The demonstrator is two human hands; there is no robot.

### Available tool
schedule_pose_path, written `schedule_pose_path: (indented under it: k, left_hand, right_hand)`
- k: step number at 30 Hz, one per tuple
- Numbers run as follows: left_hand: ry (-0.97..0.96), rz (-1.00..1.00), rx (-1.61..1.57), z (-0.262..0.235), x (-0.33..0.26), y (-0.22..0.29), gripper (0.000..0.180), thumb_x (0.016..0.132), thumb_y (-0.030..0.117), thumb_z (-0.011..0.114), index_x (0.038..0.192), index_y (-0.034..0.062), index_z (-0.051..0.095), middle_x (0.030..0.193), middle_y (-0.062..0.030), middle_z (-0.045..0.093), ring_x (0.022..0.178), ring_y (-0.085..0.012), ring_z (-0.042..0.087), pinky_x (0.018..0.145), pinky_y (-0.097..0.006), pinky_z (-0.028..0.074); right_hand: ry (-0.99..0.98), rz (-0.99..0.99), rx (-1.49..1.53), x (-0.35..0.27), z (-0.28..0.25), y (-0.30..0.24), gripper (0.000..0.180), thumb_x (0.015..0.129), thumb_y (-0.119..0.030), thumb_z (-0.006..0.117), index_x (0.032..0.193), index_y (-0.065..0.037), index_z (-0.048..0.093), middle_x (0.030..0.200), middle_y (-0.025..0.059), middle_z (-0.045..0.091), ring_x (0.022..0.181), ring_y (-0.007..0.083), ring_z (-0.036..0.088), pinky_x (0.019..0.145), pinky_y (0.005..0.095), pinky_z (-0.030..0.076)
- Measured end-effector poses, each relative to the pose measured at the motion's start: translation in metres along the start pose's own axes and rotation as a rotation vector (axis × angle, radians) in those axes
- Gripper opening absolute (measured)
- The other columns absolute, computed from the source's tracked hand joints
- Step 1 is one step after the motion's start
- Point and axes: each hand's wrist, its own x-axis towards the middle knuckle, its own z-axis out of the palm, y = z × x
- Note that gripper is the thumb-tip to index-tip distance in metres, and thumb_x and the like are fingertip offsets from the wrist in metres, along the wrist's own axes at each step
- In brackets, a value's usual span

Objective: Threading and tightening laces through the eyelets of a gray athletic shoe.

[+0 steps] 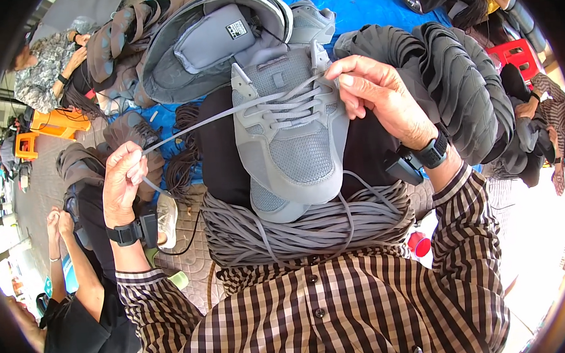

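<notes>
A grey sneaker upper [302,156] lies over my lap with its toe toward me and laces crossing its lower eyelets. My left hand [124,178], out to the left, is closed on a flat grey shoelace [209,121]. The lace runs taut from there to the top right of the lacing, and a short tail hangs below my fingers. At that upper right eyelet edge, my right hand [380,94] pinches the lace between thumb and forefinger. Another grey upper [270,204] shows partly beneath the first. A thick bundle of grey laces [304,233] lies across my lap.
Stacked grey uppers [463,84] stand at the right, and a large grey shoe piece [162,71] lies behind on a blue sheet [363,6]. Dark laces [182,159] are heaped at left. Other people sit nearby, around orange stools [59,123] and a red stool [516,59].
</notes>
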Motion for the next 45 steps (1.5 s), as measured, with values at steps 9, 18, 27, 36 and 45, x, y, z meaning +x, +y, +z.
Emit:
schedule_pose_path:
  k: [9,18,27,36,45]
  left_hand:
    - [0.03,0.02,0.768,0.04,0.03,-0.011,0.009,0.09,0.009,0.06,0.096,0.0033,0.063,0.077,0.0005,0.06,0.068,-0.0059,0.054,0.058,-0.021,0.041]
    - [-0.152,0.388,0.758,0.129,0.036,-0.015,0.027,0.083,0.003,0.067,0.11,0.0031,0.061,0.102,-0.005,0.063,0.084,-0.0081,0.057,0.064,-0.022,0.047]
    - [-0.004,0.768,1.188,0.137,0.037,-0.011,0.021,0.084,-0.003,0.061,0.104,0.0021,0.06,0.083,-0.0134,0.064,0.064,-0.0268,0.061,0.059,-0.033,0.051]
    - [-0.035,0.883,1.371,0.128,0.029,-0.009,0.024,0.08,-0.007,0.06,0.103,-0.0011,0.059,0.082,-0.0137,0.061,0.076,-0.0297,0.062,0.065,-0.037,0.052]
    - [0.017,0.983,1.495,0.124,0.034,-0.016,0.018,0.078,0.0,0.064,0.096,0.0011,0.059,0.077,-0.0099,0.06,0.07,-0.0245,0.06,0.063,-0.033,0.05]
  right_hand:
    - [0.123,-0.361,-0.751,0.011,0.014,-0.016,0.015,0.086,-0.004,0.065,0.101,-0.005,0.064,0.078,0.0021,0.057,0.069,0.0139,0.058,0.062,0.0283,0.047]
    - [0.042,-0.673,-1.035,0.026,0.018,-0.024,0.012,0.081,-0.001,0.064,0.092,-0.005,0.06,0.085,0.0088,0.055,0.071,0.0296,0.06,0.063,0.0359,0.049]
    - [0.04,-0.75,-1.632,0.01,-0.005,-0.016,0.034,0.069,-0.001,0.063,0.102,-0.005,0.054,0.079,0.0061,0.053,0.068,0.0233,0.059,0.062,0.0336,0.048]
    - [0.028,-0.722,-1.665,0.008,-0.011,-0.018,0.028,0.072,0.003,0.063,0.098,-0.005,0.057,0.074,0.0066,0.053,0.064,0.0231,0.055,0.059,0.0338,0.045]
    - [0.097,-0.614,-1.646,0.003,-0.023,-0.018,0.022,0.073,0.0,0.063,0.094,-0.005,0.058,0.077,0.0073,0.057,0.073,0.0252,0.06,0.065,0.0346,0.049]
